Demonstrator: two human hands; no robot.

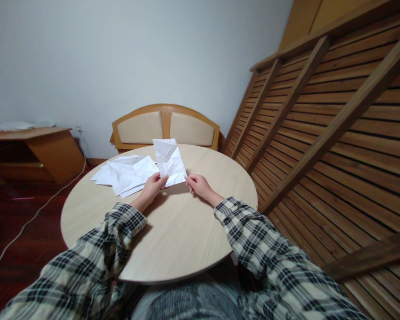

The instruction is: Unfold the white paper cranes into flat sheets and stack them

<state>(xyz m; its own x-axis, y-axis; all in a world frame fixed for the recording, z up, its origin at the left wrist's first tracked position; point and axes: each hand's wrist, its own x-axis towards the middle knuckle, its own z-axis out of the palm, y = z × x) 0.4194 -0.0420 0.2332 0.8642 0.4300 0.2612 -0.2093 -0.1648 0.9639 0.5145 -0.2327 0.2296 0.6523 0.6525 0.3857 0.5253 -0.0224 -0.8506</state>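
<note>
A creased white sheet of paper stands tilted up over the round table, held between my two hands. My left hand pinches its lower left corner, with the thumb lying on the front face. At the lower right corner, my right hand grips the edge between thumb and fingers. Several more crumpled white sheets lie overlapping on the table, just left of the held one and close behind my left hand.
The round pale wooden table reaches up to my lap. Behind it stands a headboard with cream panels. A slatted wooden frame leans along the right. On the left are a wooden desk and a white cable across the dark red floor.
</note>
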